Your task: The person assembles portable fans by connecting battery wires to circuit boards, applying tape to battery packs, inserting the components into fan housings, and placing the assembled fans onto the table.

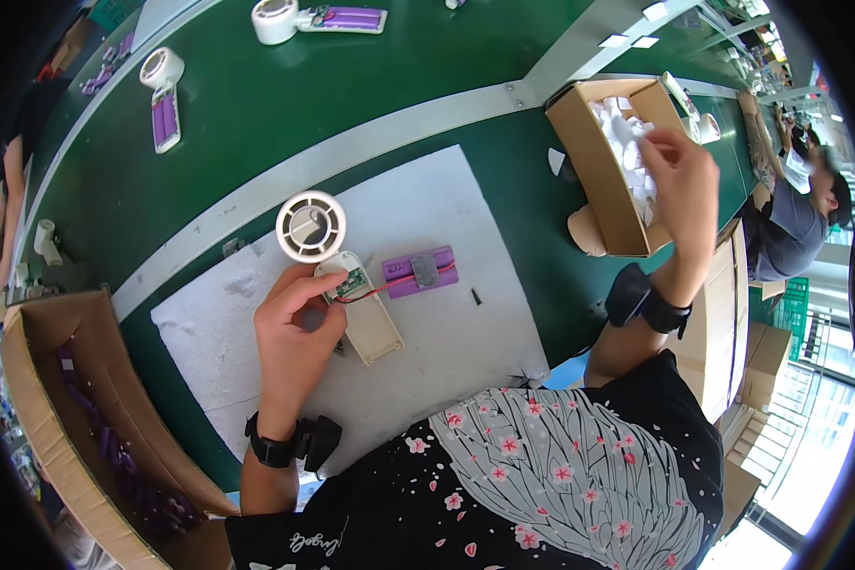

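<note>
One fan (336,231), opened, on our mat (218,332)

Our left hand (292,328), grip half closed, holds the handle (375,328) beside the board (354,281); the battery (427,269), wired to it, lies just right. Our right hand (682,180), grip nearly closed, is over the box (579,152) of white pieces (637,183); whether it has one we cannot tell

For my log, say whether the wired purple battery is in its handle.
Out: the purple battery lies on the pale mat, beside the handle.

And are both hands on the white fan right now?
No, only the left hand is on the white fan; the right hand is at the cardboard box of white pieces.
</note>
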